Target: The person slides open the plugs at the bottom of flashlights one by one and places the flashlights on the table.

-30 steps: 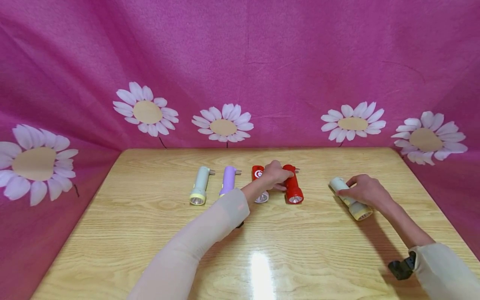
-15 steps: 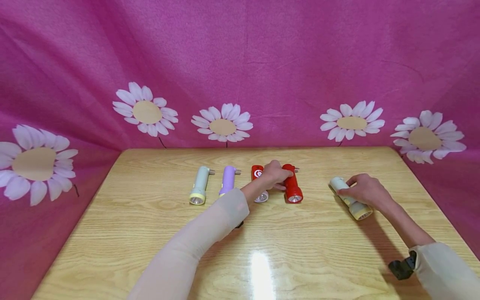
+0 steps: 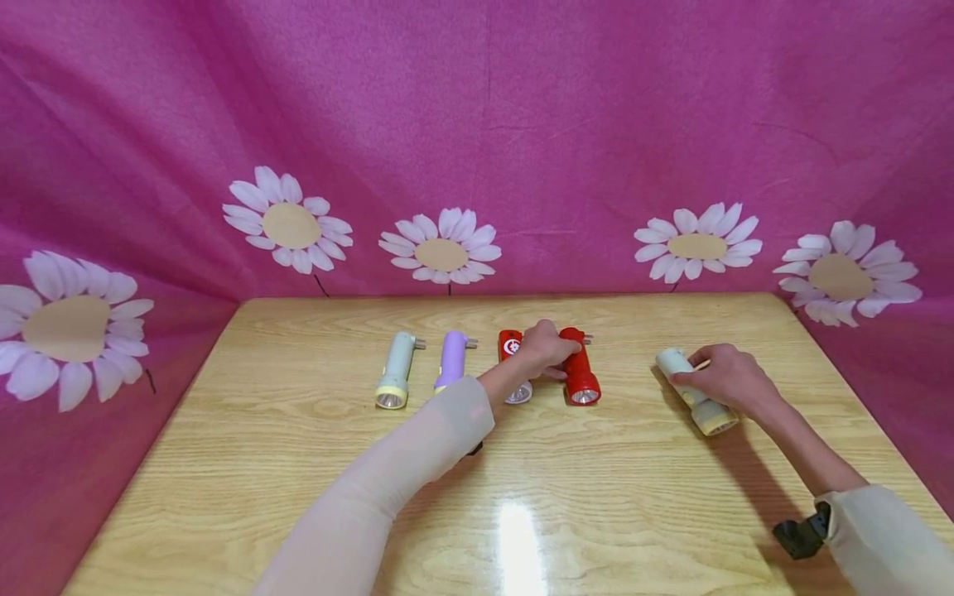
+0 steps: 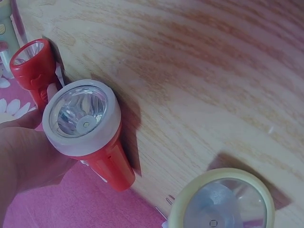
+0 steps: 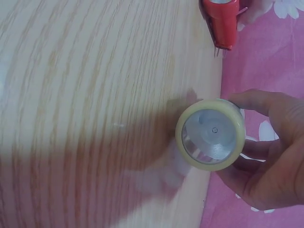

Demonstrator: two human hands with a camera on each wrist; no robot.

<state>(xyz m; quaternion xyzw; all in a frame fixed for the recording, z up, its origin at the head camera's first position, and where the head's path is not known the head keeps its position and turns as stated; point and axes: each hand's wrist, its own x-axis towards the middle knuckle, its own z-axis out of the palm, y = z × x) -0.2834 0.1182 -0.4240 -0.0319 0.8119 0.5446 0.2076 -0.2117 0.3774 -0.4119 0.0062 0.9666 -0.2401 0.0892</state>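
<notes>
My left hand (image 3: pixel 542 346) pinches the body of a red flashlight (image 3: pixel 584 377) lying on the table, its lens facing me. In the left wrist view, fingers lie on both sides of that flashlight's neck. Beside it is a red flashlight with a white head (image 4: pixel 111 166), partly hidden behind my left hand in the head view. Over at the right, my right hand (image 3: pixel 730 379) grips a pale green flashlight (image 3: pixel 674 364) with a cream head. Its lens (image 5: pixel 209 135) points at the right wrist camera, and thumb and fingers wrap around its body.
To the left lie a purple flashlight (image 3: pixel 453 356), partly covered by my left sleeve (image 3: pixel 417 447), and another pale green flashlight (image 3: pixel 398 364). Plug prongs stick out from several of them. A pink flowered cloth (image 3: pixel 566 165) hangs behind the wooden table (image 3: pixel 298 480).
</notes>
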